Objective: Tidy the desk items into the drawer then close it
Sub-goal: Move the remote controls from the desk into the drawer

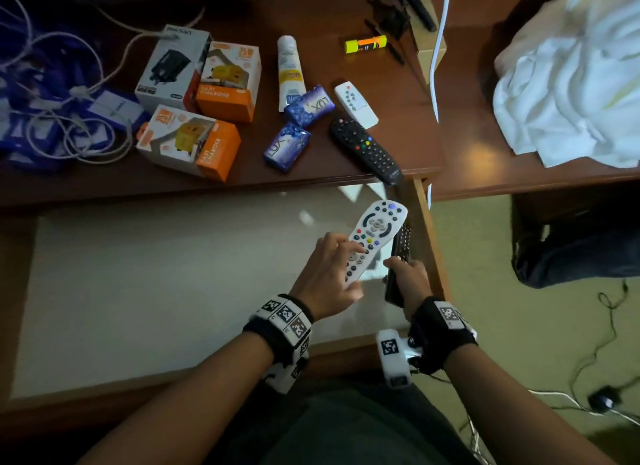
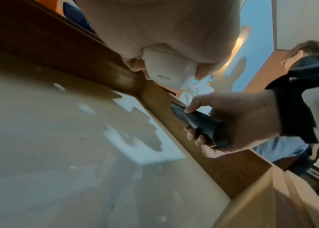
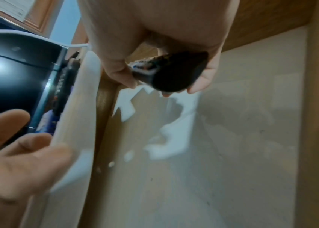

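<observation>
The drawer (image 1: 138,274) stands pulled out, its pale bottom bare. Over its right part my left hand (image 1: 332,267) grips a white remote (image 1: 375,232) by its lower half, seen from below in the left wrist view (image 2: 166,69). My right hand (image 1: 405,274) holds a black remote (image 1: 400,246) on edge beside the drawer's right wall (image 2: 174,131); the fingers curl round it (image 3: 172,72). On the desk lie another black remote (image 1: 367,149), a small white remote (image 1: 355,104), two blue soap bars (image 1: 310,106), a white tube (image 1: 289,73) and a yellow glue stick (image 1: 365,44).
Three charger boxes (image 1: 188,142) stand at the desk's left middle, with tangled white cables (image 1: 62,111) further left. A white cloth (image 1: 571,83) lies on the neighbouring surface at right, and a dark bag (image 1: 581,253) sits on the floor below it.
</observation>
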### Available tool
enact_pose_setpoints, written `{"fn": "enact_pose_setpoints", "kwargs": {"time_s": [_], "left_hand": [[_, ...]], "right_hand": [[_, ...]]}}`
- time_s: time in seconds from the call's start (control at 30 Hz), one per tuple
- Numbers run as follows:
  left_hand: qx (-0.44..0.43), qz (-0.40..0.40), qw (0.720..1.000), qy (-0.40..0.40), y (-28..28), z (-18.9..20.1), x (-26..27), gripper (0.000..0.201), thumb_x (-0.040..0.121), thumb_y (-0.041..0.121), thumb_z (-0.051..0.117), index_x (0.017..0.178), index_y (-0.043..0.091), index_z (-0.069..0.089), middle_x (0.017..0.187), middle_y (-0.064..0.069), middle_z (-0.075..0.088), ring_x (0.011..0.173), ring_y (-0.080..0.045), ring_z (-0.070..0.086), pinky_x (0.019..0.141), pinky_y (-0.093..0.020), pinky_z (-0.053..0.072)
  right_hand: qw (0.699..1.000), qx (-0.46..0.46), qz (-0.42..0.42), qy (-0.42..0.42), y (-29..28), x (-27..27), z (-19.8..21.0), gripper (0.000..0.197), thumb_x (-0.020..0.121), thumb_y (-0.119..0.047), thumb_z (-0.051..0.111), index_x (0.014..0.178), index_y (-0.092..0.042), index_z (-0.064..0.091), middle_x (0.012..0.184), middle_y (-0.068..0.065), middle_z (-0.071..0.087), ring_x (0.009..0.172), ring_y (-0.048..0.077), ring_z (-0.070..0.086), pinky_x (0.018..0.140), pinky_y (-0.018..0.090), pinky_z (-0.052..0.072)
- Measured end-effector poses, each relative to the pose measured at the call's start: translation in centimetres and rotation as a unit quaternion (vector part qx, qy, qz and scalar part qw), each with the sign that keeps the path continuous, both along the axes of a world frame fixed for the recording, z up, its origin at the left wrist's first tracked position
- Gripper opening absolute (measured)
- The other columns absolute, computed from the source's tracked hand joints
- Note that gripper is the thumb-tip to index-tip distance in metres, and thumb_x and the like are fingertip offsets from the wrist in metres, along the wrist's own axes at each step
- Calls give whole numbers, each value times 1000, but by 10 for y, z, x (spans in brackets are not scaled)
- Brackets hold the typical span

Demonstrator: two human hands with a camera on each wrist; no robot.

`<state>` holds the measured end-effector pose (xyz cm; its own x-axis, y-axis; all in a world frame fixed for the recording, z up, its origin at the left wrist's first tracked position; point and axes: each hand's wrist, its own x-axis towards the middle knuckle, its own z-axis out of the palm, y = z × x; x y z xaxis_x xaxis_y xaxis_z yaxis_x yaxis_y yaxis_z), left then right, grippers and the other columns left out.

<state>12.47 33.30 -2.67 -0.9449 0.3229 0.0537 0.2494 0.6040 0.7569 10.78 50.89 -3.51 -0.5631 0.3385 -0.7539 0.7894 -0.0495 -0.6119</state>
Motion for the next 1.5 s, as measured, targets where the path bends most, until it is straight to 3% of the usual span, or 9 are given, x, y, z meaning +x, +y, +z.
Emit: {"fn": "enact_pose_setpoints", "kwargs": {"time_s": [0.1, 0.23, 0.37, 0.57, 0.83, 1.03, 1.17, 1.27, 1.5], "left_hand": [[-43, -10, 998, -50, 0, -16, 6, 56, 67, 29, 59, 119, 22, 41, 121, -11, 39, 108, -30, 46, 92, -42, 48], [-141, -18, 982, -126, 2, -24, 1, 57, 73, 25, 64, 127, 17, 46, 128, -8, 35, 113, -31, 43, 95, -41, 42], [-263, -15, 949, -175, 10, -27, -10, 66, 72, 32, 68, 130, 21, 38, 126, -6, 29, 112, -29, 38, 92, -41, 43], [-332, 12, 901, -278, 39, -31, -21, 83, 64, 32, 79, 128, 23, 28, 125, -8, 23, 107, -34, 44, 88, -46, 49], [-337, 32, 883, -325, 54, -40, -19, 89, 63, 34, 82, 128, 22, 24, 125, -11, 23, 101, -36, 51, 82, -43, 52], [-275, 30, 882, -382, 55, -37, -28, 70, 73, 32, 77, 124, 22, 29, 124, -11, 40, 95, -31, 59, 80, -37, 52], [-283, 8, 879, -383, 53, -33, -41, 47, 83, 35, 68, 119, 18, 44, 124, -9, 57, 103, -27, 60, 83, -34, 50], [-315, 15, 874, -369, 54, -28, -47, 57, 84, 33, 66, 129, 12, 40, 123, -13, 57, 103, -30, 60, 81, -36, 50], [-345, 13, 886, -310, 61, -30, -43, 101, 72, 27, 79, 148, 30, 11, 149, -9, 13, 122, -35, 42, 90, -43, 46]], "right_hand": [[999, 13, 3, -32, 5, 5, -17, 65, 53, -31, 76, 109, -2, 60, 98, 16, 70, 82, 31, 69, 73, 44, 59], [994, 38, 65, -77, 6, 7, -19, 24, 69, -12, 72, 89, -1, 65, 91, 18, 69, 87, 36, 68, 85, 51, 55], [977, 81, 156, -117, 10, -2, -16, 37, 67, -23, 76, 95, -2, 63, 95, 15, 68, 88, 33, 66, 85, 45, 56], [939, 123, 281, -157, 29, -21, -22, 53, 71, -26, 82, 113, -3, 61, 111, 14, 64, 102, 30, 63, 88, 37, 54], [934, 105, 321, -118, 26, -30, -30, 39, 70, -25, 83, 97, -10, 59, 104, 12, 66, 97, 30, 64, 89, 42, 54], [914, 96, 383, -93, 29, -34, -36, 45, 73, -24, 81, 110, -7, 63, 108, 12, 68, 100, 28, 65, 89, 41, 54], [878, 149, 447, -84, 30, -41, -31, 41, 77, -25, 77, 109, -4, 63, 110, 13, 68, 99, 27, 65, 86, 35, 55], [849, 213, 478, -72, 29, -44, -26, 55, 80, -24, 73, 123, -5, 46, 122, 15, 59, 111, 30, 60, 87, 34, 51], [759, 317, 564, 75, 19, -40, -16, 65, 82, -16, 61, 139, -19, 28, 146, 12, 25, 132, 38, 31, 100, 51, 40]]}}
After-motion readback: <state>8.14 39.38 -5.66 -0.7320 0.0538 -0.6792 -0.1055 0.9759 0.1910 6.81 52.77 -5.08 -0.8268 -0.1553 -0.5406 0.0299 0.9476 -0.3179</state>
